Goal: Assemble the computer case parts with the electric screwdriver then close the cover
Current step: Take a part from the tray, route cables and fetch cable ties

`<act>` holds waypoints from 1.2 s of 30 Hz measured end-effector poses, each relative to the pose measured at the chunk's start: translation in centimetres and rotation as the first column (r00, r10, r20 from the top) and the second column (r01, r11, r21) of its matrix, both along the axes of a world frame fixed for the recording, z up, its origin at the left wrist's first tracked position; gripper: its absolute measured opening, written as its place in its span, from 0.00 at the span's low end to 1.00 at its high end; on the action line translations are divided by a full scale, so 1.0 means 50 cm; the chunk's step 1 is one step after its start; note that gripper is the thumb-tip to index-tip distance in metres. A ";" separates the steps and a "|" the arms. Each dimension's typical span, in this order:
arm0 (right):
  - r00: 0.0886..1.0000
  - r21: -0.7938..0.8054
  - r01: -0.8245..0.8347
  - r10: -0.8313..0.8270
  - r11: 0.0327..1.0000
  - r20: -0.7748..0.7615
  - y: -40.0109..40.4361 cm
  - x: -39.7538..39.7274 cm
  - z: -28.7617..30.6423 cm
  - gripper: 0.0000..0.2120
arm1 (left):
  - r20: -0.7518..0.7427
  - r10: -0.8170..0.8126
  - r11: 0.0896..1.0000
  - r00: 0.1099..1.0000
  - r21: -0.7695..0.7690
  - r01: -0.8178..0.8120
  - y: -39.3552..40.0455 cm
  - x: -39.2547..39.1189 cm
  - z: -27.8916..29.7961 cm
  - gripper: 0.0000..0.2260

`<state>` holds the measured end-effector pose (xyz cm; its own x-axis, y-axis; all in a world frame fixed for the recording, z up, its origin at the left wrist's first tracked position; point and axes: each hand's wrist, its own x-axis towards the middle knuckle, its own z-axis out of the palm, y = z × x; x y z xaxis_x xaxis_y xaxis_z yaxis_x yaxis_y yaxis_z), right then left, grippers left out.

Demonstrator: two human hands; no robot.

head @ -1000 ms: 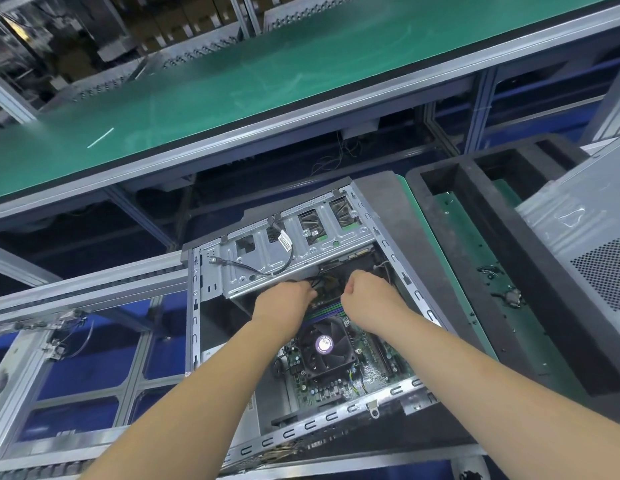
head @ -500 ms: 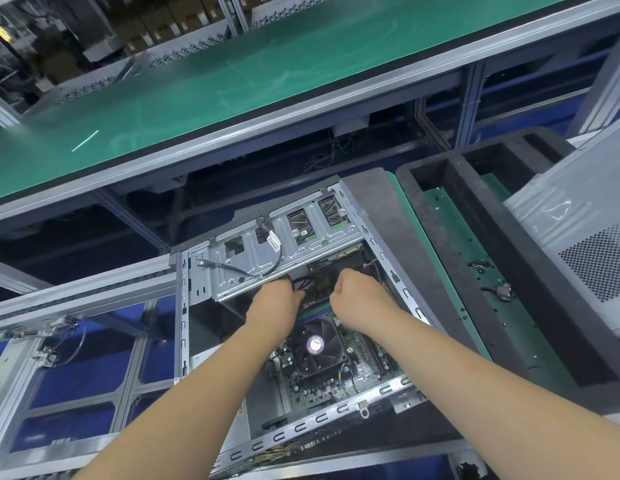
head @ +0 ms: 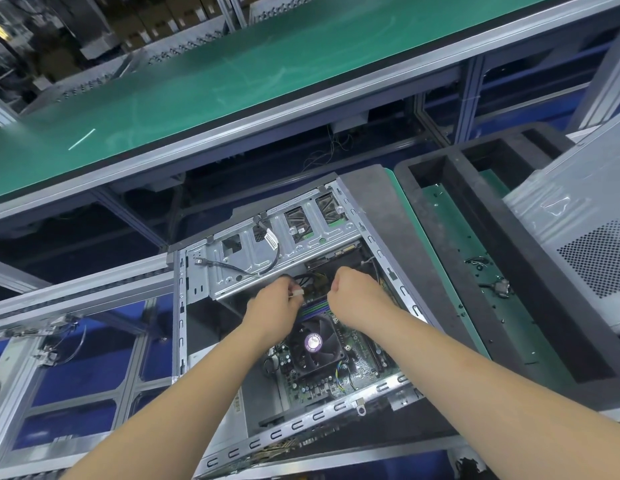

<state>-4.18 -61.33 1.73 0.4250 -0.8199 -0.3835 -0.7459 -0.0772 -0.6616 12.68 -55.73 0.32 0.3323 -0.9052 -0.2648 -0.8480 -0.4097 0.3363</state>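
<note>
An open computer case [head: 182, 306] lies on its side in front of me, its motherboard and black CPU fan [head: 313, 344] exposed. A silver drive cage [head: 277, 251] spans its far end, with a black cable draped over it. Both my hands reach into the case just below the cage. My left hand [head: 275, 304] pinches a small white connector [head: 297, 292] on a bundle of black and yellow wires. My right hand [head: 357, 294] is curled into a fist beside it, and what it holds is hidden. No electric screwdriver is in view.
A black foam tray [head: 530, 271] with green board inside sits right of the case. A perforated silver case cover [head: 585, 244] lies at far right. A green conveyor belt [head: 232, 74] runs across the back. Aluminium frame rails [head: 76, 292] lie to the left.
My left hand has drawn back slightly from under the drive cage, bringing the white connector into view. My right hand stays curled at the same spot.
</note>
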 end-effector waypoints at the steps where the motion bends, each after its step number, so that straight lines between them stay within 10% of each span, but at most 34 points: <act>1: 1.000 0.000 -0.002 0.002 1.000 -0.003 0.000 0.000 0.001 0.08 | -0.024 0.012 0.999 1.000 -0.034 -0.013 0.001 0.002 0.000 0.05; 10: 1.000 -0.001 -0.007 0.007 1.000 -0.011 0.002 0.000 0.003 0.08 | -0.100 0.072 0.985 0.992 -0.146 -0.086 -0.012 0.004 -0.018 0.07; 36: 0.999 0.003 -0.032 0.032 0.999 -0.018 0.006 -0.001 0.006 0.10 | 0.389 -0.297 0.935 0.872 0.305 0.182 -0.086 0.022 -0.053 0.14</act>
<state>-4.21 -61.00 2.02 0.4436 -0.8051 -0.3938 -0.7552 -0.0992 -0.6479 13.76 -60.04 -2.32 0.2450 -0.8930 -0.3775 -0.9669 -0.1968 -0.1622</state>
